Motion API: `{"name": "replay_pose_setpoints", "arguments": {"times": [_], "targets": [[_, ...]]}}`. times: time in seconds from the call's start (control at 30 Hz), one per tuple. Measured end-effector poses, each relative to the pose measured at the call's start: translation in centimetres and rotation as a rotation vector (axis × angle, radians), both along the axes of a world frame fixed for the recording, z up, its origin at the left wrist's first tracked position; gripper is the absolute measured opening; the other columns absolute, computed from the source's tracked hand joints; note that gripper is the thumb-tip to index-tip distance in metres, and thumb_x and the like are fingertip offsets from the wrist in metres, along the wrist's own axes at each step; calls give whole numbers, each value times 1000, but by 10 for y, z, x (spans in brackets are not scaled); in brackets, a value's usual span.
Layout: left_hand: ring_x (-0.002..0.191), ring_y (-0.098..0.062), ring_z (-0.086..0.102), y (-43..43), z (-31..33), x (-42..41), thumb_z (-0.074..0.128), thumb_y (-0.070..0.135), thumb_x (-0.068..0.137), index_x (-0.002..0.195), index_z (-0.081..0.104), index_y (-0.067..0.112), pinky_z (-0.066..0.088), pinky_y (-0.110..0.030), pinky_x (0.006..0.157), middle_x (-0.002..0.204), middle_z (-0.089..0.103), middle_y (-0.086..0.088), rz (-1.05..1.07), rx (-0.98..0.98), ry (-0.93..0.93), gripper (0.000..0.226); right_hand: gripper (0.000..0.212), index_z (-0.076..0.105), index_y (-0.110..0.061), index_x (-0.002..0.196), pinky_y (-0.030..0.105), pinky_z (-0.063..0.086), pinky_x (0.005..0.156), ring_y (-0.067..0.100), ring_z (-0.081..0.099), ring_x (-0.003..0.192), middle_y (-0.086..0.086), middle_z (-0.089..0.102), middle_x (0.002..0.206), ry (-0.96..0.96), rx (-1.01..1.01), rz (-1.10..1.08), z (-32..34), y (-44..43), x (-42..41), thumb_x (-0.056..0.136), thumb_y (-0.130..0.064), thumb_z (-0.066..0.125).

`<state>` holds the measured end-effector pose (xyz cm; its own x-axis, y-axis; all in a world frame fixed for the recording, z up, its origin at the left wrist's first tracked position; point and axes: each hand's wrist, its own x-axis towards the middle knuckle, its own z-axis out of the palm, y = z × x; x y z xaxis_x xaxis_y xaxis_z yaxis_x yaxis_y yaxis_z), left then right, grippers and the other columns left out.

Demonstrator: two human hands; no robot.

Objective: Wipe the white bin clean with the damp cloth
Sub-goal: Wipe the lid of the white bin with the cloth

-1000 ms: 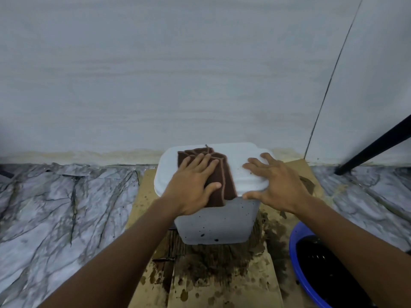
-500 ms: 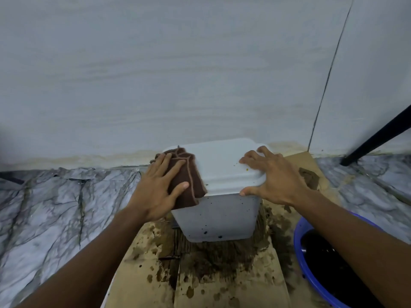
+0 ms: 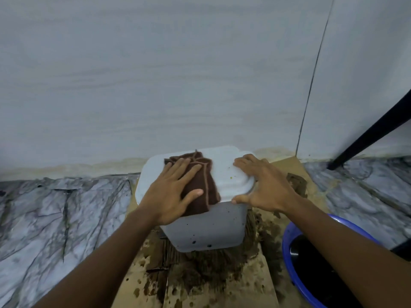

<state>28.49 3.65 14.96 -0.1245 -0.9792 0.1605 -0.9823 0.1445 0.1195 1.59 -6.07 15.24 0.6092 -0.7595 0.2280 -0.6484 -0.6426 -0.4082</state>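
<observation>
Standing on stained cardboard (image 3: 222,290), white bin (image 3: 206,230), marble floor (image 3: 55,214), pale wall (image 3: 155,74)

Speckled white bin (image 3: 206,227) upright, brown cloth (image 3: 203,187) atop
</observation>
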Motion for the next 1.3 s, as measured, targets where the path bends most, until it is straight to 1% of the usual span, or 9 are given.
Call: {"name": "replay_pose_setpoints", "arguments": {"times": [0.07,0.17,0.33,0.43,0.63,0.8,1.03,1.13,1.3], "targets": [[153,-5,-11,6,0,14,13,78,92,160,12,38,-14,-26,122,169,0,6,58,37,18,79,104,43,-22,148,38,21,122,9,28,145,-7,38,156,-72,25,11,-2,0,-4,61,-58,86],[155,-12,-9,-1,3,7,8,80,89,160,11,39,-12,-32,124,169,0,3,127,65,44,82,105,44,-13,148,22,19,118,7,30,143,0,40,155,-155,79,-25,-6,-4,-15,60,-48,91],[157,-18,-4,-42,11,-54,0,77,87,160,9,37,-6,-42,126,170,3,-2,89,87,1,84,109,38,-22,151,24,18,118,7,24,146,-6,32,159,-130,103,-53,-9,-9,-23,60,-49,91],[157,-19,-5,-50,11,-86,10,72,96,161,6,35,-5,-44,126,170,2,-2,-18,83,-42,75,107,39,-20,151,35,28,120,13,28,147,-4,34,159,-140,98,-19,-7,-9,-22,62,-49,89],[156,-8,-4,-17,2,-52,24,51,108,160,12,41,-3,-33,127,169,7,10,-233,1,-13,54,109,45,-19,148,36,30,119,6,31,143,-6,39,156,-182,110,-25,-9,-11,-22,55,-55,90],[155,-5,1,1,3,-11,17,67,99,158,19,41,-11,-20,121,167,11,11,-18,6,55,65,113,41,-22,150,25,20,119,-2,23,143,-11,31,159,-198,135,-43,-12,-13,-20,54,-51,92],[155,-25,12,-52,11,-82,4,65,93,159,25,31,8,-53,124,168,20,-4,115,20,-3,78,110,35,-19,153,29,20,121,5,20,148,-6,26,161,-189,115,-36,-14,-10,-20,62,-48,89],[156,-22,10,-47,9,-103,15,56,103,161,19,24,4,-48,126,168,20,-1,-19,-8,-32,66,102,34,-20,153,35,26,121,-2,19,141,-4,29,161,-196,90,12,-15,-10,-22,68,-42,86],[156,-8,1,-19,4,-72,30,51,106,161,17,34,-5,-30,126,168,13,10,-168,-33,20,59,109,18,-29,158,39,15,124,6,2,152,-9,8,166,-71,69,55,-21,-13,-25,72,-53,79]]}}
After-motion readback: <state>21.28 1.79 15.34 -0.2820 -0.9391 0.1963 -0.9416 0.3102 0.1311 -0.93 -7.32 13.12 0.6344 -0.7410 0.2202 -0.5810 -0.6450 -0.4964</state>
